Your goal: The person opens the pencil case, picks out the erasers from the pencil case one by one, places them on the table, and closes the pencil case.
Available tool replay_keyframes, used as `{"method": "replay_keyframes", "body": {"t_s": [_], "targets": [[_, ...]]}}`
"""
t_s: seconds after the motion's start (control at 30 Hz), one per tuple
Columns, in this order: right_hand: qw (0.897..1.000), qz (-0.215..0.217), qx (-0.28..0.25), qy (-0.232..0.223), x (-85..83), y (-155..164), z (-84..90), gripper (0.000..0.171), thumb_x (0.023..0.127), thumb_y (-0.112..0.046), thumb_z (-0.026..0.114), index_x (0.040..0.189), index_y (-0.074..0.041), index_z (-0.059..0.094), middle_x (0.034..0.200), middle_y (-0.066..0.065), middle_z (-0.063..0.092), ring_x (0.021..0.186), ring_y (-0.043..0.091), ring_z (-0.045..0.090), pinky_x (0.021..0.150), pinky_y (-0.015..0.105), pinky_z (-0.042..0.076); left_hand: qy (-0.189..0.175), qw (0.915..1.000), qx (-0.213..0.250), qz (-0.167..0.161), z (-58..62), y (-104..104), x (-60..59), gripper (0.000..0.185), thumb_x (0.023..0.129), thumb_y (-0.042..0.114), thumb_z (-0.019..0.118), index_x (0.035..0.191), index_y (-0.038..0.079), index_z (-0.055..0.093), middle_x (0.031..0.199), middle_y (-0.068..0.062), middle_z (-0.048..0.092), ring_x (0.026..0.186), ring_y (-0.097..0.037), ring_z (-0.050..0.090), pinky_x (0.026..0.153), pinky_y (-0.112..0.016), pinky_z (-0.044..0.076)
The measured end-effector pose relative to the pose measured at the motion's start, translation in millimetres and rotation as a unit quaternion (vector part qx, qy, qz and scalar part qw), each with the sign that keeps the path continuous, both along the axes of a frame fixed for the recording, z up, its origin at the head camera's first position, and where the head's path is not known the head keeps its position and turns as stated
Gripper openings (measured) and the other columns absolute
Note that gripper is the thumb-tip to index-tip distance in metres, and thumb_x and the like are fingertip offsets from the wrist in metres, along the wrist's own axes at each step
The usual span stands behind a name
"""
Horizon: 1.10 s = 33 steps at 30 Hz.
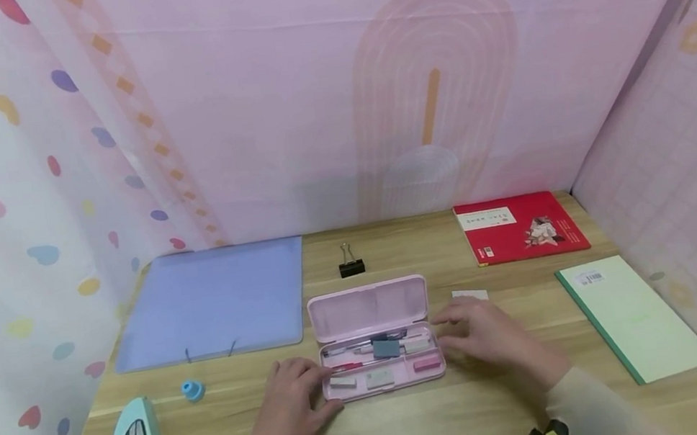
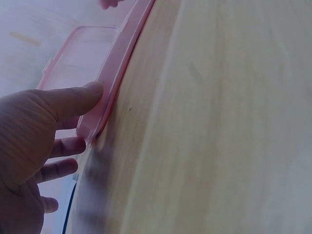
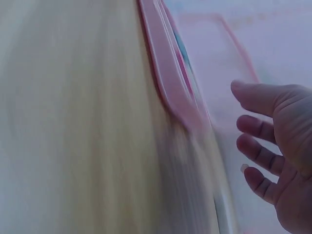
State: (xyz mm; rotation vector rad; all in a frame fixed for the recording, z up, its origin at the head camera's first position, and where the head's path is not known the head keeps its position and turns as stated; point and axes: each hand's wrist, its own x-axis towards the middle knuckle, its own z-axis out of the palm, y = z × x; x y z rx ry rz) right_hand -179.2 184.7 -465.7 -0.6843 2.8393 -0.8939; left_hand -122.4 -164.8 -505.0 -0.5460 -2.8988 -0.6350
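Note:
An open pink pencil case lies on the table, its lid raised behind the tray. Inside it are pens, a blue-grey block, a pink block and pale eraser-like pieces. My left hand holds the near left corner, thumb against the front wall and index finger at the left end. The other fingers extend loosely past that end. Beside the right end is my right hand, its fingers loosely bent with nothing between them.
A blue folder lies back left, with a teal stapler and small blue object nearer. Behind the case stands a black binder clip. Rightward are a white card, red book and green notebook.

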Motion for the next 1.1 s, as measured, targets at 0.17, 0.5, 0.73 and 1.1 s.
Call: {"method": "replay_keyframes", "body": {"t_s": [0.17,0.5,0.73,1.1], "targets": [[0.997,0.065,0.037,0.033,6.5,-40,-5.6,0.034,0.083,-0.038,0.075,0.114,-0.025,0.070,0.109,-0.012,0.064,0.097,0.008,0.054,0.087,0.033,0.051,0.011,0.9998,0.017,-0.001,0.3,2,0.9,0.047,0.067,0.040,0.086,0.105,0.016,0.071,0.102,0.005,0.058,0.096,-0.012,0.052,0.093,-0.040,0.047],[0.993,0.076,0.075,0.047,0.7,-79,-19.5,0.036,0.085,-0.041,0.072,0.114,-0.021,0.070,0.103,-0.010,0.063,0.092,0.006,0.054,0.085,0.030,0.050,0.003,0.9989,0.046,-0.006,-0.7,9,1.6,0.048,0.068,0.038,0.086,0.107,0.014,0.072,0.103,0.007,0.053,0.084,-0.005,0.047,0.073,-0.025,0.048],[0.996,0.056,0.075,0.011,-0.2,-88,-19.5,0.039,0.084,-0.038,0.073,0.119,-0.020,0.068,0.103,-0.009,0.060,0.089,0.007,0.051,0.081,0.027,0.049,0.004,0.9989,0.047,-0.003,-2.3,6,2.0,0.048,0.069,0.039,0.085,0.107,0.013,0.072,0.100,0.007,0.054,0.083,-0.006,0.046,0.073,-0.026,0.047],[0.998,0.056,-0.006,-0.019,-2.7,-86,-23.0,0.017,0.088,-0.024,0.070,0.105,-0.028,0.071,0.103,-0.016,0.063,0.097,0.006,0.054,0.089,0.034,0.048,0.008,0.9987,0.050,0.001,-4.8,5,1.9,0.048,0.069,0.038,0.085,0.107,0.013,0.072,0.097,0.008,0.053,0.082,-0.007,0.044,0.073,-0.027,0.046]]}}
